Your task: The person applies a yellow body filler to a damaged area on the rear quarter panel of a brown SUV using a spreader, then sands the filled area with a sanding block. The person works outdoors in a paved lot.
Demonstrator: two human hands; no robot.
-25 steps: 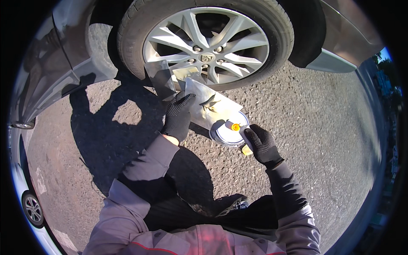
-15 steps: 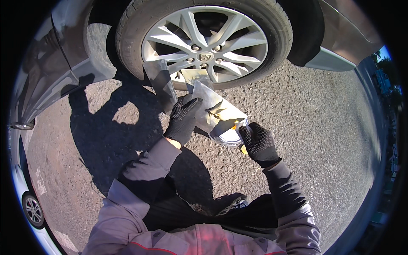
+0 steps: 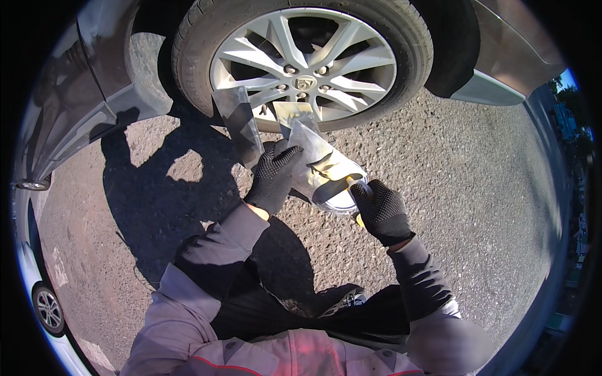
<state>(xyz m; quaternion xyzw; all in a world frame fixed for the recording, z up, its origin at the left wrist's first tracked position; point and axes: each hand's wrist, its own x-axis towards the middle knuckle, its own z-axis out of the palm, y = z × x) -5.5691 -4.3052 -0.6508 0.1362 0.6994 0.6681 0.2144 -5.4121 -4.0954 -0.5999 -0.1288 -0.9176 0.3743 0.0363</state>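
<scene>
My left hand [image 3: 274,178], in a dark dotted glove, is closed on the left edge of a pale, translucent sheet [image 3: 304,141] with yellow and dark patches. At the sheet's lower right, my right hand [image 3: 384,213], gloved alike, is closed around a small pale and yellow piece [image 3: 352,182]. Its fingers hide most of that piece, so I cannot tell its kind. A round white object [image 3: 343,203] shows its rim beneath the sheet. A small yellow bit [image 3: 359,220] shows beside my right hand.
A car wheel [image 3: 304,62] with a silver rim stands just beyond my hands. A dark translucent panel [image 3: 241,122] and a yellowish sheet [image 3: 293,111] are in front of the tyre. Rough pavement [image 3: 476,207] lies around, with another car's wheel [image 3: 48,308] far left.
More of the yellow part now shows at my right fingertips. The pale sheet has shifted slightly to the right with my left hand.
</scene>
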